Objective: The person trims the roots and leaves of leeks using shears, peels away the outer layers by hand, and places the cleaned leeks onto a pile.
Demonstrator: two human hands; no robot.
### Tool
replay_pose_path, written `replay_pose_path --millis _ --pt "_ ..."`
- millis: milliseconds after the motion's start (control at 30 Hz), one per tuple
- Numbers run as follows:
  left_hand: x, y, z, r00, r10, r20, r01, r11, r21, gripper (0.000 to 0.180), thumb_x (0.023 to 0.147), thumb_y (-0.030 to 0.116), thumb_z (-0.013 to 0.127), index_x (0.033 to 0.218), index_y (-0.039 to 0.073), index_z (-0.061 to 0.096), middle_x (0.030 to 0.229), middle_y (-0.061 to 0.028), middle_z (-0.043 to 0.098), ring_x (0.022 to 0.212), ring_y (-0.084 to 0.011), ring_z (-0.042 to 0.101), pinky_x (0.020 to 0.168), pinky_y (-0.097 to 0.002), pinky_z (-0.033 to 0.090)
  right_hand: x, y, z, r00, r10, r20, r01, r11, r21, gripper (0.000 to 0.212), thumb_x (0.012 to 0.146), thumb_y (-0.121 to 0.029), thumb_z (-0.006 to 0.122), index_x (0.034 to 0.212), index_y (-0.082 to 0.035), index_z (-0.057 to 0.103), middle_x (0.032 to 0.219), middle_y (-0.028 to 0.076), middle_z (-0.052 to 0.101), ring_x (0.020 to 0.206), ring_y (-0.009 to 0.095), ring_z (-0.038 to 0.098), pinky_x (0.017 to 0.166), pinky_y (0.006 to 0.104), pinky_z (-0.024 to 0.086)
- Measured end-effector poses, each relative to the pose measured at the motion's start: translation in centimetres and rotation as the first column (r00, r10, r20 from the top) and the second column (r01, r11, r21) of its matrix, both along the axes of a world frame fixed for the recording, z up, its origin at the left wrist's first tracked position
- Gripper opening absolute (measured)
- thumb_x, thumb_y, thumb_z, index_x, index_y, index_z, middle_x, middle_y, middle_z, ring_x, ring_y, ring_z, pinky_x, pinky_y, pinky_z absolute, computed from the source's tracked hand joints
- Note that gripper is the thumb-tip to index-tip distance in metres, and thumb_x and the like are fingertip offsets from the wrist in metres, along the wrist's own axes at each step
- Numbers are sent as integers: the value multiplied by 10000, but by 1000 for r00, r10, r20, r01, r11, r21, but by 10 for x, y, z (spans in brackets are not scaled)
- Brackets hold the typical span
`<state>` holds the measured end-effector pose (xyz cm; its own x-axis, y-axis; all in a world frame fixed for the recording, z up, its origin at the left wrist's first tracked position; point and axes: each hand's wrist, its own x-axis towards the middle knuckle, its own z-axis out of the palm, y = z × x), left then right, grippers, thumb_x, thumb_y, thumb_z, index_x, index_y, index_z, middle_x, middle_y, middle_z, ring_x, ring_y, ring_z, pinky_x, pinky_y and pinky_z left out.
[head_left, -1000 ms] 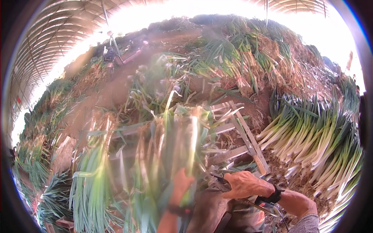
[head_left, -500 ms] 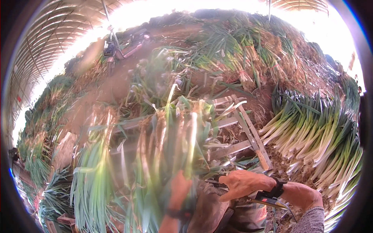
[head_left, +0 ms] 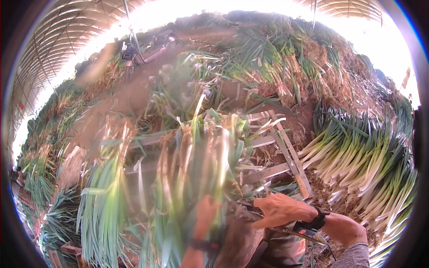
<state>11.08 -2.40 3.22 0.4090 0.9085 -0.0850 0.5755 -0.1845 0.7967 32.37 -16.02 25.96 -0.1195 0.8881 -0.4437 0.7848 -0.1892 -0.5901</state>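
Note:
My left hand (head_left: 208, 214) is low in the middle, against leeks (head_left: 223, 154) lying roots away from me; haze smears its fingers, so their grip is unclear. A little to its right, my right hand (head_left: 283, 209) is held palm down over my lap, thumb apart from the fingers, with no leek seen in it. By its fingertips is a small dark object (head_left: 246, 205), too unclear to name. Both wrists wear dark bands. The leeks rest on a slatted wooden rack (head_left: 290, 154), their green leaves hanging toward me.
On the right lies a long row of leeks (head_left: 357, 156) with pale stems. A separate leek bunch (head_left: 105, 196) hangs on the left. Heaps of leeks (head_left: 277, 58) cover the ground at the back. Farther left stands a wheeled machine (head_left: 129, 53) under the arched roof.
The view has shifted slightly. My right hand has edged a little up, and my left hand stays by the leeks in nearly the same place.

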Motion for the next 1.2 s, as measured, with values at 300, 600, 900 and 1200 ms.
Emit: replay_pose_path --millis 300,600,900,1200 --pt "-2 4 -10 999 10 47 -8 999 -39 409 834 255 674 1108 -46 627 1024 -221 689 935 -297 682 835 -360 520 5 -5 -14 989 135 53 -133 990 -35 558 762 -501 653 817 38 522 619 218 560 637 401 571 611 467 427" --pt "17 -3 28 995 -54 -87 52 998 -21 473 805 266 722 1154 -34 610 1065 -225 681 987 -335 668 858 -396 518 10 16 -34 986 -56 158 41 994 101 569 758 -491 673 893 47 547 686 228 609 714 419 611 665 482 465" --pt "-3 -2 1 998 -49 -30 48 998 -50 466 850 230 661 1205 -59 578 1084 -197 680 991 -263 658 873 -336 503 9 8 -9 997 -25 69 26 1000 -11 599 758 -525 671 905 44 553 712 252 611 720 421 610 671 479 463" --pt "-1 0 6 955 152 256 -47 927 -372 462 872 185 606 1239 -86 535 1133 -156 638 983 -199 615 851 -304 487 12 -8 -12 992 129 9 -129 990 -53 571 771 -513 658 850 40 536 652 243 561 662 417 555 614 473 423"
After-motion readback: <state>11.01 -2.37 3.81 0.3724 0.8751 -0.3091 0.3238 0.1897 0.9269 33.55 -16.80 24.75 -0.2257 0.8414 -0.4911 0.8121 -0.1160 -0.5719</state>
